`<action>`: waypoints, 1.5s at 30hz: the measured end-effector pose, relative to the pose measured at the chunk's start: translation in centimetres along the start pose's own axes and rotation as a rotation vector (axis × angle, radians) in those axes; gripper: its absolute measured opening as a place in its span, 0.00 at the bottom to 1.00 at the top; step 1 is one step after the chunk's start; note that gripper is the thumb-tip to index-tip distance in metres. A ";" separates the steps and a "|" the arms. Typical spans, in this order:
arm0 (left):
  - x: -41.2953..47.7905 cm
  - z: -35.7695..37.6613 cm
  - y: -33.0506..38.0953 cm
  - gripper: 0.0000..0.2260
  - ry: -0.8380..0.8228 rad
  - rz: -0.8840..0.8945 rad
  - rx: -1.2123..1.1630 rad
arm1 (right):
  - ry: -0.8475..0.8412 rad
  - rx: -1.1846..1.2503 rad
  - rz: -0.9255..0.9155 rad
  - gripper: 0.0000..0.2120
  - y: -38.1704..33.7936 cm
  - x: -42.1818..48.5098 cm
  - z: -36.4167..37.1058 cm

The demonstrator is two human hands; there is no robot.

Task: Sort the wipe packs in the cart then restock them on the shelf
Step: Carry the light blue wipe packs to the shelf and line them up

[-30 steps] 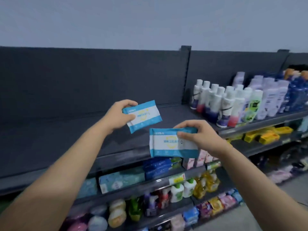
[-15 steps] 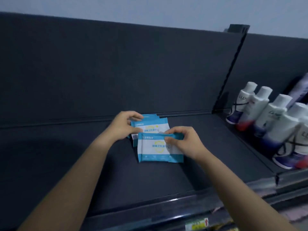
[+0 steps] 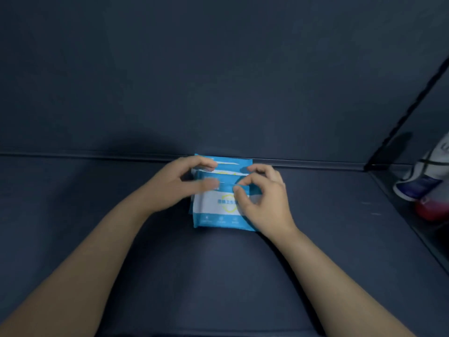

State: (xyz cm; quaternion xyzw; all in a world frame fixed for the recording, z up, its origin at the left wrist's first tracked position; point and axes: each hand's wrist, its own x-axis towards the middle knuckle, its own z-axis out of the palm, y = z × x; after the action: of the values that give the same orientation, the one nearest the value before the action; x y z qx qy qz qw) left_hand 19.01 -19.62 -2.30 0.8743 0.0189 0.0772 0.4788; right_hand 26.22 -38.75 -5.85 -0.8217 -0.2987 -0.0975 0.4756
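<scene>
Wipe packs (image 3: 218, 211) pushed back, held between left hand (image 3: 177, 189), right hand (image 3: 266, 206)

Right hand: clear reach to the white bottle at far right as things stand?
Probably yes. Only bare shelf lies between the right hand and the white bottle, with nothing standing in the way. The hand is pinching the front wipe pack, so it must let go first.

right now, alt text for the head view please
Two bare hands hold blue-and-white wipe packs at the back of a dark shelf: the left hand grips the rear ones, the right hand pinches the front pack's top edge. A white bottle stands far right.
</scene>
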 end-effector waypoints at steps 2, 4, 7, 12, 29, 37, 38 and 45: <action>-0.3 0.0 -0.3 0.28 -0.057 0.072 0.256 | -0.011 -0.003 -0.010 0.05 0.0 0.0 0.2; -0.3 0.1 -0.2 0.31 -0.081 0.094 0.331 | -0.023 -0.001 -0.013 0.06 0.2 0.1 0.3; -0.2 -0.1 -0.1 0.32 -0.070 0.114 0.349 | -0.041 0.013 -0.016 0.10 0.1 0.3 0.0; -0.6 -0.4 0.4 0.40 -0.072 0.130 0.470 | -0.082 -0.130 -0.005 0.19 -0.8 0.2 -2.1; -16.5 17.4 19.6 0.36 -0.226 0.998 0.648 | 0.340 -0.936 0.768 0.19 -14.2 -37.3 -19.9; -32.2 33.4 22.9 0.37 -0.455 1.099 0.704 | 0.455 -0.850 1.251 0.24 -15.5 -58.5 -24.7; -33.6 35.5 22.6 0.36 -0.497 1.106 0.725 | 0.447 -0.823 1.312 0.24 -15.0 -60.5 -24.6; -37.2 51.2 18.9 0.33 -0.755 1.152 0.788 | 0.442 -0.586 1.587 0.29 -6.2 -70.2 -24.0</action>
State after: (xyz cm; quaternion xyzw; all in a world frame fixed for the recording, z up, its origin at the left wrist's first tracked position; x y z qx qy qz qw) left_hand -10.68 -76.54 -17.84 0.8186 -0.5743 -0.0014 -0.0070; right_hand -30.77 -84.55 -19.82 -0.8385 0.4976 0.0326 0.2195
